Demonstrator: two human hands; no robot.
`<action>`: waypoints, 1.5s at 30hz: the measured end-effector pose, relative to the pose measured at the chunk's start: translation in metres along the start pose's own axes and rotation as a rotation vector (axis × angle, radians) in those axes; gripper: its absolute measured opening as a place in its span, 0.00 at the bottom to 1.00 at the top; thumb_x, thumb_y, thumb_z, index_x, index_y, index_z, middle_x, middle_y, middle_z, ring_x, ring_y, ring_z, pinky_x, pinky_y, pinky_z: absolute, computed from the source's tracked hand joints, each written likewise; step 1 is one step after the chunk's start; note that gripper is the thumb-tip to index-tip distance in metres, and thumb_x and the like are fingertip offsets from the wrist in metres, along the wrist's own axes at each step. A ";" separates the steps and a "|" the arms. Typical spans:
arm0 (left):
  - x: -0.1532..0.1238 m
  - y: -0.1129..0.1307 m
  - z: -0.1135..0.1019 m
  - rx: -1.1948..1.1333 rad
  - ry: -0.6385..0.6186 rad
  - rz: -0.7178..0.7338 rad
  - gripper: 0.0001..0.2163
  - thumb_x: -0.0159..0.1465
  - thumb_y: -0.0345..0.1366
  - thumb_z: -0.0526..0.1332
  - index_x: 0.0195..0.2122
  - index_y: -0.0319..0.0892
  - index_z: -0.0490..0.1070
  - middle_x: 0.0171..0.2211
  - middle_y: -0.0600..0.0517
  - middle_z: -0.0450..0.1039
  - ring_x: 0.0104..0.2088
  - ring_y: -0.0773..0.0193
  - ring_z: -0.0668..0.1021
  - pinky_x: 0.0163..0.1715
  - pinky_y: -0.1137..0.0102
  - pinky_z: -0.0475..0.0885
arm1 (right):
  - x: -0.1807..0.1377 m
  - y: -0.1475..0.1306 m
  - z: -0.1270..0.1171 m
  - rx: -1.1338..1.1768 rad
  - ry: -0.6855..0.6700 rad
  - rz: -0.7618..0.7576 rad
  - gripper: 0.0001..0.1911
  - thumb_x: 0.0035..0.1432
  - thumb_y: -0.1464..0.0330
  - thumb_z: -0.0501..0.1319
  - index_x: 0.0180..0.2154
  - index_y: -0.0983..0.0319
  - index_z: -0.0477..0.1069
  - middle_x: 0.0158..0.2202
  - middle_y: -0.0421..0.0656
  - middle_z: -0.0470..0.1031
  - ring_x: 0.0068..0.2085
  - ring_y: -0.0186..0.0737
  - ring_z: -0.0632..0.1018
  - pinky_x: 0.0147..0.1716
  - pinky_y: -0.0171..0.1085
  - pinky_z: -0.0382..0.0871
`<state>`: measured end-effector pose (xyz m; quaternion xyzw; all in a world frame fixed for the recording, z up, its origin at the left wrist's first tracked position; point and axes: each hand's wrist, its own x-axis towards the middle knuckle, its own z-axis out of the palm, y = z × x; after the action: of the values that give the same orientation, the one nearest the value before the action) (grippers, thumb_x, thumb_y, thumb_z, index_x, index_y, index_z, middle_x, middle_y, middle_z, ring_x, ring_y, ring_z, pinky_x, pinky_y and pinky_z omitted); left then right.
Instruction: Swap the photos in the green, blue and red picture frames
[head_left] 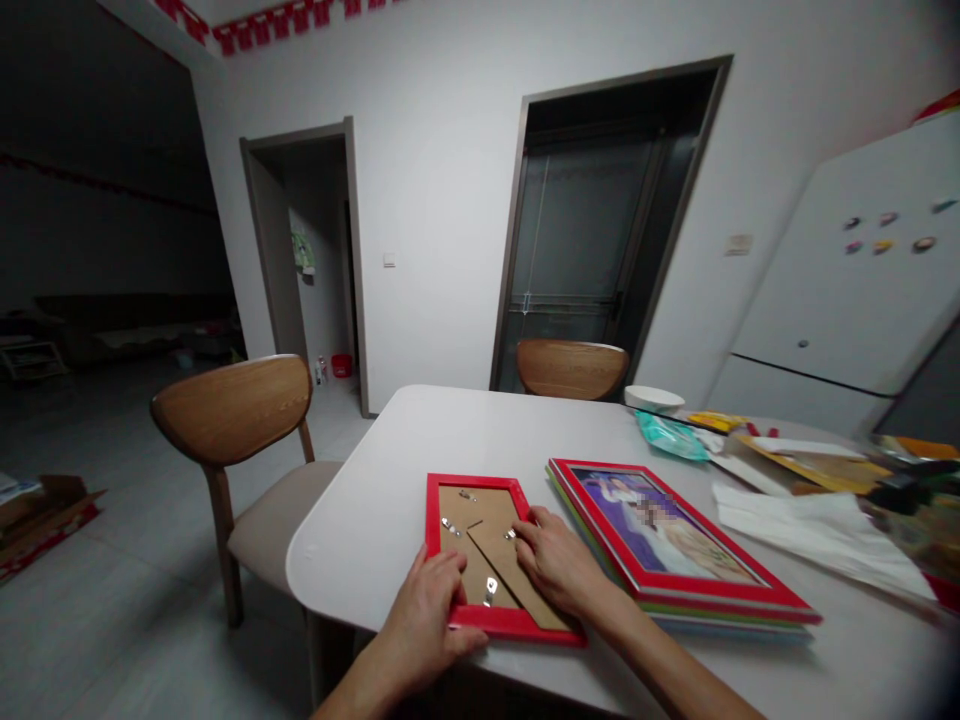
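Observation:
A red picture frame (517,622) lies face down on the white table (360,540), close to its near edge. Its brown backing board (459,500) faces up, with several small metal clips and a fold-out stand leg (510,578) lying along it. My left hand (427,610) grips the lower left corner, thumb at the near edge and fingers over the border. Bent fingers of my right hand (559,562) press at a metal clip (511,534) on the right side. Beside that hand is a stack of frames, with a red-framed photo (667,525) on top.
A white bowl (654,400), a teal packet (671,436), white paper (817,530) and other packaging cover the table's right part. Wooden chairs stand at the left (236,410) and the far side (571,368). A white fridge (840,290) is at the right.

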<state>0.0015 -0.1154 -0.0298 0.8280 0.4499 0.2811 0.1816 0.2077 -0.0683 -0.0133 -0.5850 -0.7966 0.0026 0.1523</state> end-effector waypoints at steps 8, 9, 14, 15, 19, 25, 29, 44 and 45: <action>0.000 0.007 -0.003 -0.011 0.026 -0.030 0.13 0.42 0.33 0.67 0.28 0.39 0.68 0.45 0.45 0.68 0.47 0.56 0.67 0.53 0.60 0.53 | -0.007 -0.003 -0.002 0.036 -0.019 0.002 0.18 0.55 0.68 0.43 0.27 0.65 0.69 0.33 0.47 0.66 0.34 0.36 0.68 0.37 0.33 0.58; -0.001 0.006 -0.003 -0.013 0.021 -0.032 0.13 0.42 0.33 0.67 0.29 0.39 0.68 0.45 0.45 0.68 0.47 0.56 0.67 0.53 0.60 0.53 | -0.008 -0.004 -0.003 0.024 -0.021 -0.004 0.17 0.55 0.68 0.44 0.28 0.65 0.70 0.33 0.47 0.66 0.34 0.37 0.68 0.38 0.33 0.58; -0.003 0.001 0.002 -0.026 -0.004 -0.030 0.16 0.42 0.35 0.67 0.33 0.39 0.67 0.48 0.44 0.65 0.49 0.55 0.65 0.53 0.59 0.53 | -0.004 -0.018 -0.004 0.040 0.024 -0.078 0.15 0.55 0.67 0.46 0.36 0.63 0.69 0.39 0.48 0.67 0.42 0.41 0.66 0.41 0.36 0.56; -0.003 0.001 0.002 -0.025 -0.004 -0.021 0.15 0.43 0.35 0.67 0.32 0.40 0.67 0.48 0.45 0.64 0.49 0.55 0.65 0.53 0.59 0.52 | -0.001 -0.024 -0.003 0.080 0.011 -0.115 0.15 0.55 0.68 0.46 0.36 0.63 0.69 0.39 0.47 0.67 0.42 0.41 0.66 0.41 0.36 0.56; -0.003 0.004 0.000 -0.017 0.000 0.007 0.13 0.43 0.34 0.66 0.30 0.41 0.66 0.43 0.48 0.67 0.45 0.58 0.67 0.52 0.61 0.53 | 0.015 -0.052 0.006 0.182 -0.039 -0.211 0.15 0.56 0.69 0.46 0.35 0.63 0.70 0.37 0.47 0.68 0.41 0.38 0.67 0.40 0.34 0.57; -0.005 0.006 -0.004 -0.041 -0.009 0.001 0.14 0.44 0.33 0.66 0.32 0.40 0.66 0.41 0.50 0.68 0.42 0.59 0.68 0.50 0.63 0.56 | 0.032 -0.063 0.015 0.189 -0.072 -0.211 0.14 0.52 0.74 0.48 0.30 0.62 0.72 0.34 0.45 0.70 0.38 0.38 0.67 0.38 0.35 0.57; -0.005 0.006 -0.004 -0.056 0.000 0.006 0.17 0.43 0.33 0.66 0.34 0.40 0.66 0.40 0.49 0.68 0.42 0.59 0.68 0.48 0.65 0.58 | 0.031 -0.061 0.018 0.219 -0.058 -0.202 0.16 0.50 0.75 0.48 0.34 0.59 0.72 0.35 0.43 0.70 0.40 0.37 0.67 0.39 0.35 0.57; -0.010 -0.003 0.005 -0.059 0.001 0.005 0.15 0.43 0.36 0.68 0.31 0.40 0.67 0.47 0.47 0.66 0.47 0.56 0.66 0.52 0.61 0.53 | 0.082 -0.022 0.036 0.122 0.009 0.274 0.13 0.50 0.63 0.52 0.30 0.61 0.72 0.31 0.47 0.75 0.33 0.40 0.73 0.28 0.33 0.59; -0.010 -0.003 0.005 -0.059 0.005 0.003 0.16 0.43 0.36 0.67 0.33 0.40 0.67 0.47 0.47 0.65 0.48 0.56 0.66 0.52 0.60 0.52 | 0.085 -0.022 0.037 0.108 0.010 0.301 0.13 0.50 0.63 0.52 0.30 0.62 0.72 0.31 0.48 0.75 0.34 0.40 0.73 0.28 0.33 0.59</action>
<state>-0.0015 -0.1229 -0.0379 0.8222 0.4408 0.2965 0.2043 0.1554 0.0103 -0.0245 -0.6888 -0.6977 0.0654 0.1854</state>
